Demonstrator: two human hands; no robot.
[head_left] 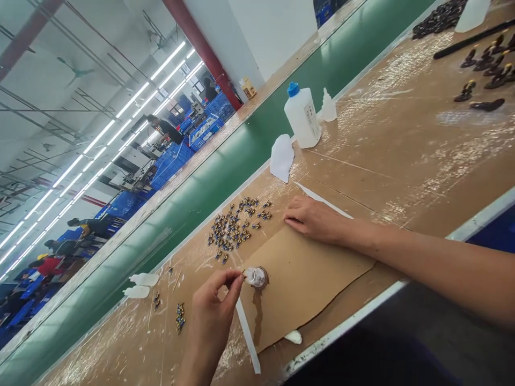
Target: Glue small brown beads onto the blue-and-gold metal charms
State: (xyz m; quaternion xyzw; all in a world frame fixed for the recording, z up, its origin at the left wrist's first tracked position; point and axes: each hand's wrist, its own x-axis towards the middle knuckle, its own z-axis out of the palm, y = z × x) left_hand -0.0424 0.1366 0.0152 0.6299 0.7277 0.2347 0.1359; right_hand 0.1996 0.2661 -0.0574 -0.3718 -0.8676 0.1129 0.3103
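A tiny piece (243, 274), too small to be made out clearly, is pinched between the thumb and index fingertip of the left hand (211, 303); this grip is pressed together on it, and the piece is held just beside a small clear jar (256, 276). Whether piece and jar are touching cannot be told. The jar is set on a cardboard sheet (317, 268), close to the sheet's far left corner, and a dark stain (258, 313) is spread from its foot toward the near edge of the desk (362, 139). The right hand (313, 219) is rested at the sheet's far right corner with its fingers curled; whether anything is held in that grip cannot be told. Between the sheet and the desk's far edge, a loose group of small blue-and-gold parts (231, 230) is scattered. Farther right along that edge, a blue-capped bottle (303, 120) is stood upright beside a small dropper bottle (329, 108), with a white paper (282, 159) placed near it.
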